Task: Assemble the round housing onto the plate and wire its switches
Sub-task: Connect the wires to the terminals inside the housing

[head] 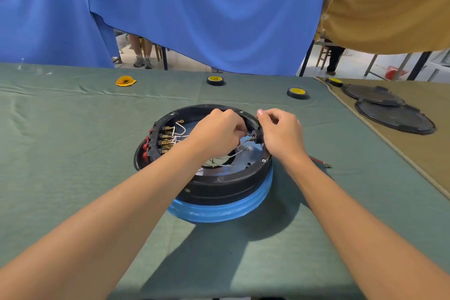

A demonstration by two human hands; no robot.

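The round housing [226, 185], a black ring open at the top, sits mid-bench on a blue ribbed ring [219, 209], with a shiny metal plate [253, 156] as its floor. Inside along its left wall stands a row of switches [165, 140] with brass tabs, and white wires [179, 131] loop from them across the plate; red parts show on the outside of that wall. At the right inner wall sits a small black switch block [257, 136]. The left hand [219, 134] reaches into the housing, its grip pinching a brass terminal [248, 134] just beside that block. The right hand [280, 131] comes from outside, its grip curled over the housing rim at the same block, thumb raised. A red wire [319, 161] lies on the green-covered bench [73, 153] just right of the housing. Far back lie two tape rolls [215, 80] [297, 92] and a yellow scrap [125, 81], well apart from the work. On the tan cloth to the right lie two black lids [394, 118], overlapping, with a third tape roll [334, 81] behind them. Open green cloth spreads left of and in front of the housing; a blue curtain [194, 7] hangs past the far edge.
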